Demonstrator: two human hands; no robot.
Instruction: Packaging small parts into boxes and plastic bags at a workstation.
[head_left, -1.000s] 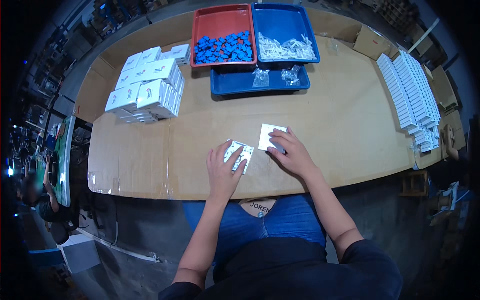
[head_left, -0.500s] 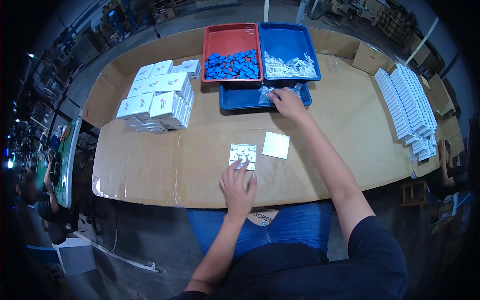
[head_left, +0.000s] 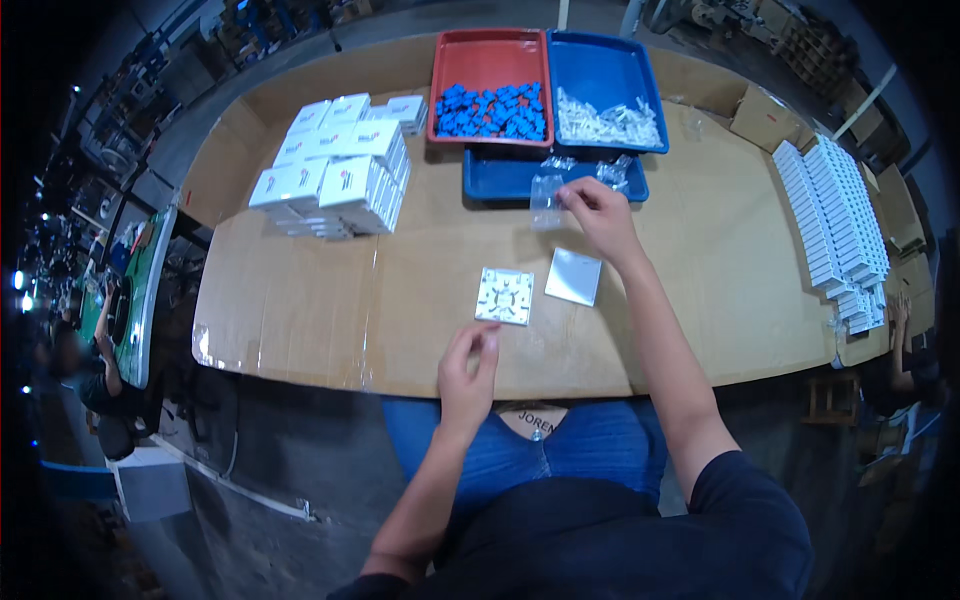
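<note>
My right hand (head_left: 603,218) pinches a small clear plastic bag (head_left: 545,203) between thumb and fingers, in front of the low blue tray (head_left: 490,180). More clear bags (head_left: 612,172) lie in that tray. On the cardboard tabletop is a white square plastic base (head_left: 504,297) with moulded fittings and dark curved parts inside. Just below its near edge is my left hand (head_left: 468,378), fingers bent and thumb a little apart, with nothing visible in it. I cannot tell whether its fingertips touch the base. A plain white square cover (head_left: 573,277) lies to the right of the base.
Stacked white boxes (head_left: 345,185) stand at the left. Behind the low tray are a red tray (head_left: 490,60) of blue pieces and a blue tray (head_left: 600,65) of white pieces. Stacked white parts (head_left: 830,220) fill the right edge. Other people's hands show at both sides.
My right hand has come back from the low tray with a clear bag in it. My left hand has drawn off the base to its near edge, its fingers more bent. The view has shifted slightly.
</note>
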